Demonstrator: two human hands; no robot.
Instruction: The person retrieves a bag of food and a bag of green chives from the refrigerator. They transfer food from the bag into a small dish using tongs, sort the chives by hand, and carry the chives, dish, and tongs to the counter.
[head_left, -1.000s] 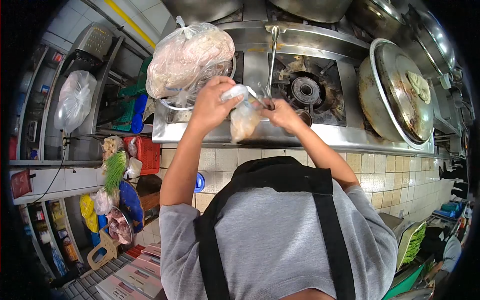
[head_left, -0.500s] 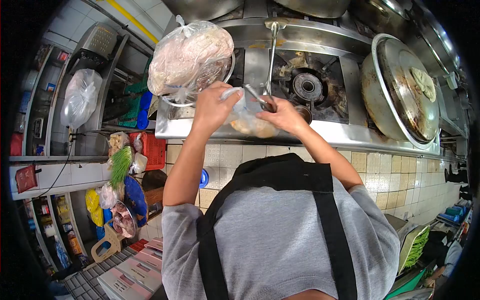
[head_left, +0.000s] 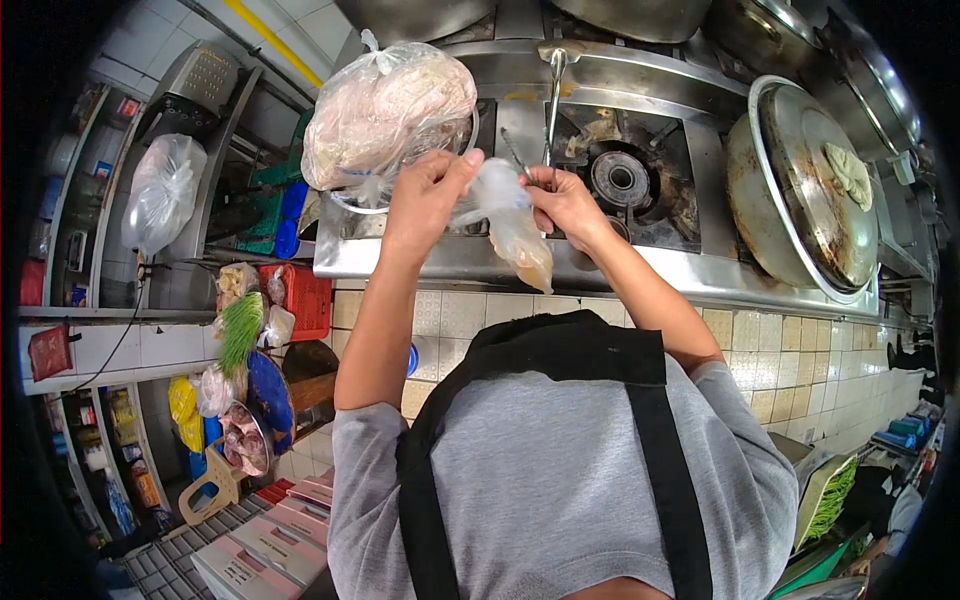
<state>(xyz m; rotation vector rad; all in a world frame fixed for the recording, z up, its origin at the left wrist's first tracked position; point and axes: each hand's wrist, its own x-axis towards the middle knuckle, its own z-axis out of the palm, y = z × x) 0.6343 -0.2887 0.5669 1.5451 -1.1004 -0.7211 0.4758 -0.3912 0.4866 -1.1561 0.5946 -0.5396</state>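
Note:
My left hand (head_left: pixel 430 200) pinches the gathered top of a clear plastic bag (head_left: pixel 520 245). The bag hangs tilted between my hands, above the stove's front edge, with pale yellowish contents in its lower end. My right hand (head_left: pixel 566 208) is closed around a scissors-like metal tool (head_left: pixel 512 148), whose two thin arms stand apart and point away from me. The tool is close beside the bag; whether it touches the plastic is unclear. Behind my left hand sits a large knotted bag of pale pink meat (head_left: pixel 390 110) on a round metal-rimmed vessel.
The steel stove (head_left: pixel 680 260) has a gas burner (head_left: pixel 620 178) right of my hands and a metal spout (head_left: pixel 558 60) behind them. A big lidded pot (head_left: pixel 740 190) stands on the right. At left are a red crate (head_left: pixel 310 300), green vegetables (head_left: pixel 242 325) and shelves.
The bag has swung lower and stretched out lengthwise toward me. My right hand has turned and moved slightly right, and the tool's arms have spread. My left hand still grips the bag.

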